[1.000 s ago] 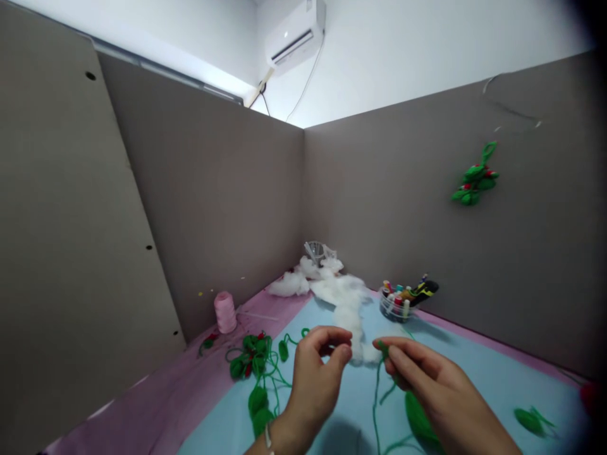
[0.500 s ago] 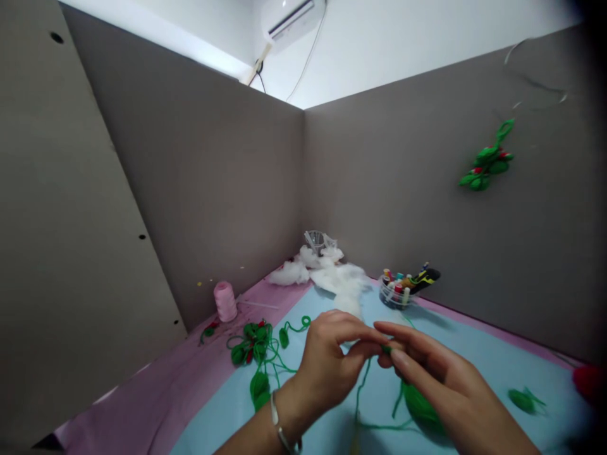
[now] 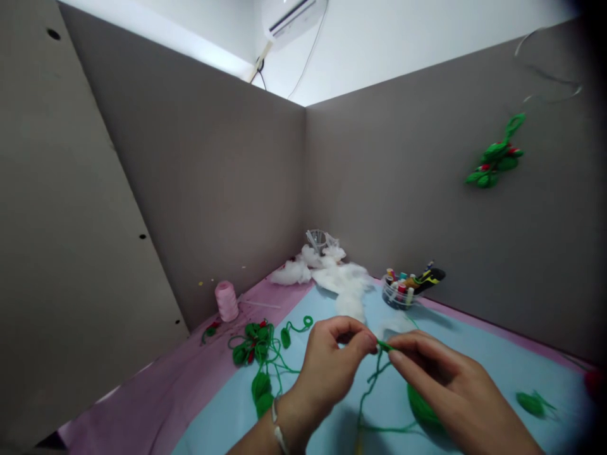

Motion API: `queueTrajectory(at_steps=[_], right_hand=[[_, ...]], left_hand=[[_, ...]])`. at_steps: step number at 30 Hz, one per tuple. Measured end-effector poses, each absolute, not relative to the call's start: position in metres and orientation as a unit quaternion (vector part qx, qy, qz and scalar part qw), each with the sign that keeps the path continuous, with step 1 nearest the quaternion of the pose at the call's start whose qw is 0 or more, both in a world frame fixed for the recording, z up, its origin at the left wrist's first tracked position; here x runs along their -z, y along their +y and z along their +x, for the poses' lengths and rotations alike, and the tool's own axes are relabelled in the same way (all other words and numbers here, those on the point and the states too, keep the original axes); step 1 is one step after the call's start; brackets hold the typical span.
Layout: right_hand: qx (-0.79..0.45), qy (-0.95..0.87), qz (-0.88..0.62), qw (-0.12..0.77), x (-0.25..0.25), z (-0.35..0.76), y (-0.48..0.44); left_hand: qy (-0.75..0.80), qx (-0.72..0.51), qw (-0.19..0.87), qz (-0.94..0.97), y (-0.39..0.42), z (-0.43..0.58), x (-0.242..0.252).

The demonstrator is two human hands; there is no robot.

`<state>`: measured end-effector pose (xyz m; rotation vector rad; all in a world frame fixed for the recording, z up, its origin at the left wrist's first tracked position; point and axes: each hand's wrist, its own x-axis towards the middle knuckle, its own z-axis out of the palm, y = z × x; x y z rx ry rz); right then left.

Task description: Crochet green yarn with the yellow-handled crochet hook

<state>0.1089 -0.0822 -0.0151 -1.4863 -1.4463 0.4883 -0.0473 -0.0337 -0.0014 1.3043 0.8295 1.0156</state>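
Observation:
A small length of green yarn is stretched between my two hands above the blue mat. My left hand, with a bracelet at the wrist, pinches its left end. The fingertips of my right hand pinch the other end. Loose strands of yarn dangle below the fingers toward the mat. Partly behind my right hand lies a green yarn ball. What exactly the fingertips grip is largely covered.
Left of my hands lie crocheted green pieces with red bits and a pink thread cone. White stuffing sits at the back. A clear tub of thread spools stands right of it. A small green piece rests at right.
My fingertips have drawn slightly apart, so the green yarn between them shows more. The view has shifted a little.

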Motion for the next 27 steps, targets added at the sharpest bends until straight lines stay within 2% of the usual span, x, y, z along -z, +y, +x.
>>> queueTrajectory(at_steps=[5,8,10,14,18,23,27], right_hand=[[-0.134,-0.629,-0.599,0.477,0.031,0.103,-0.082],[-0.047,-0.649,-0.588,0.481,0.038,0.099,-0.082],[-0.031,-0.651,-0.591,0.476,0.04,0.099,-0.082],[-0.142,-0.601,-0.617,0.487,0.033,0.1,-0.082],[-0.239,-0.545,-0.623,0.508,0.017,0.098,-0.083],[-0.245,-0.506,-0.622,0.545,0.008,0.093,-0.082],[-0.224,-0.512,-0.64,0.528,0.015,0.099,-0.083]], left_hand=[[0.371,-0.448,0.659,0.476,-0.037,-0.039,0.011],[0.384,-0.484,0.597,0.512,-0.041,-0.032,0.017],[0.397,-0.497,0.53,0.56,-0.043,-0.03,0.019],[0.414,-0.486,0.49,0.593,-0.043,-0.032,0.017],[0.402,-0.465,0.561,0.554,-0.04,-0.036,0.013],[0.387,-0.496,0.619,0.471,-0.047,-0.038,0.01],[0.417,-0.474,0.635,0.446,-0.049,-0.039,0.007]])
